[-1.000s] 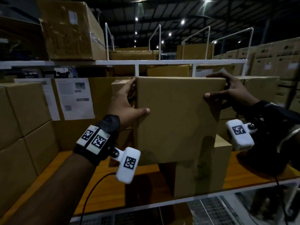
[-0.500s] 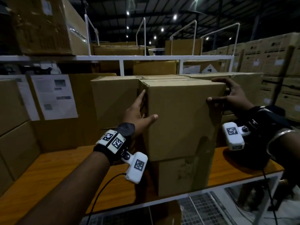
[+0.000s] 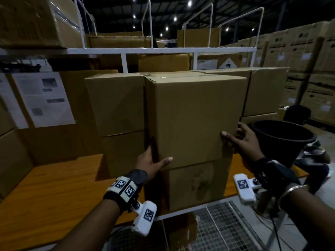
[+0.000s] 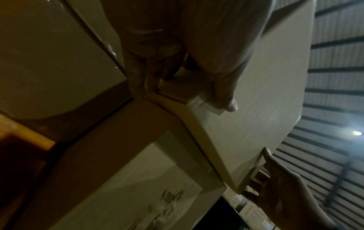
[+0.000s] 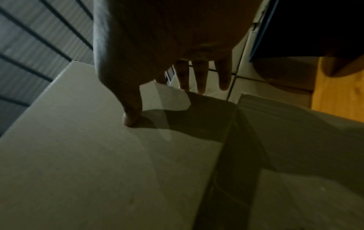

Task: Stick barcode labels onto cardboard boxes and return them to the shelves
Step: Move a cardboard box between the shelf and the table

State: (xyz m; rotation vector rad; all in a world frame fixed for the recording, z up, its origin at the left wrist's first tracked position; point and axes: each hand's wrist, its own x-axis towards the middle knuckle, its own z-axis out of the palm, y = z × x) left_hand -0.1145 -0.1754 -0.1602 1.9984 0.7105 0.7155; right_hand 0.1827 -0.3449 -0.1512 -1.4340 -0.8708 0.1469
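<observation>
In the head view a plain brown cardboard box stands upright on a lower box at the front of the wooden shelf. My left hand grips its lower left corner, thumb on the front face and fingers behind the side. My right hand holds the lower right edge, thumb on the front and fingers along the side. The left wrist view shows my left hand at the taped corner of the box. The right wrist view shows my thumb pressing the box front. No barcode label shows on the visible faces.
Two stacked boxes stand tight against the left side, and more boxes stand behind on the right. A black tub sits close to my right hand. The white shelf frame runs overhead. A person sits low at the right.
Both hands have slid from the box's upper edges down to its lower corners. The box now sits on the lower box, further back beside the left stack.
</observation>
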